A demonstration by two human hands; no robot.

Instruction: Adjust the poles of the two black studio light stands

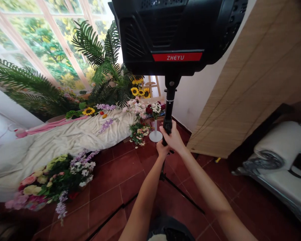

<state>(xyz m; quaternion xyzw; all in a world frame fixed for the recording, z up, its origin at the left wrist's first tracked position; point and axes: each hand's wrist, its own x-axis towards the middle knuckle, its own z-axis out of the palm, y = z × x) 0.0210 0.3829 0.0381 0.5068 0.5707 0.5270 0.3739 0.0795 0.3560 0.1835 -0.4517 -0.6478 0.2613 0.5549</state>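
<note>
Both of my hands are closed around the black pole of a light stand (169, 108). The right hand (175, 136) grips higher, by the pole's clamp. Just below it, my left hand (162, 149) is wrapped round the lower part. On top of the pole sits a large black studio light (163, 31) with a red label reading ZHEYU. It fills the upper middle of the view, and its front faces away from me. The stand's thin legs (184, 196) spread over the floor beneath my arms.
Left, a low surface draped in cream cloth (90, 134) bears flowers. A flower bouquet (50, 177) stands before it. Palm fronds (90, 43) rise by the window. A white round-based stand (156, 136) is just beyond my hands. Right are a woven blind (238, 83) and white upholstered furniture (282, 144).
</note>
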